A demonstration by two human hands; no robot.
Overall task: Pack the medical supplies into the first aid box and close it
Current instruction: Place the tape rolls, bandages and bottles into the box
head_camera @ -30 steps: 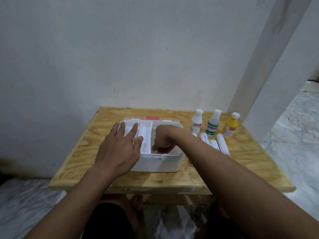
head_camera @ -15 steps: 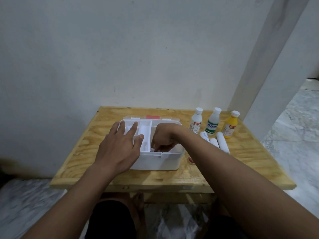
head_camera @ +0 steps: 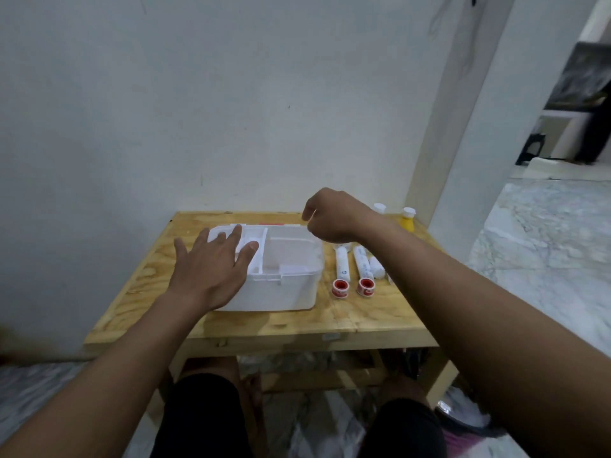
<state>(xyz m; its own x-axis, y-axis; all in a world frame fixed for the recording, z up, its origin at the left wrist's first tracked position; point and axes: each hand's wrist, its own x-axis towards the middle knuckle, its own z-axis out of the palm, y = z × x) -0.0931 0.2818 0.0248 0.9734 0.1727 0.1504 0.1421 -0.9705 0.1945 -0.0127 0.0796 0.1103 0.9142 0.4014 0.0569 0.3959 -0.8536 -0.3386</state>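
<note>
Left hand point(head_camera: 211, 272) lies flat with its fingers spread on the left half of the first aid box point(head_camera: 281, 287), covering the tray compartments there. Right hand point(head_camera: 330, 214) is held above the right rear corner of the box with its fingers curled downward. Whether they pinch anything cannot be determined.

The box is white and open, and it stands at the centre of the wooden counter point(head_camera: 380, 320). Its right compartment is exposed.

Between the box and the right edge of the counter lie three white rolls point(head_camera: 362, 261), side by side. Two red-cored tape rolls point(head_camera: 340, 288) sit just in front of them. A yellow bottle point(head_camera: 408, 221) and a white-capped bottle point(head_camera: 380, 208) stand at the right rear corner, partly hidden by the right forearm.
</note>
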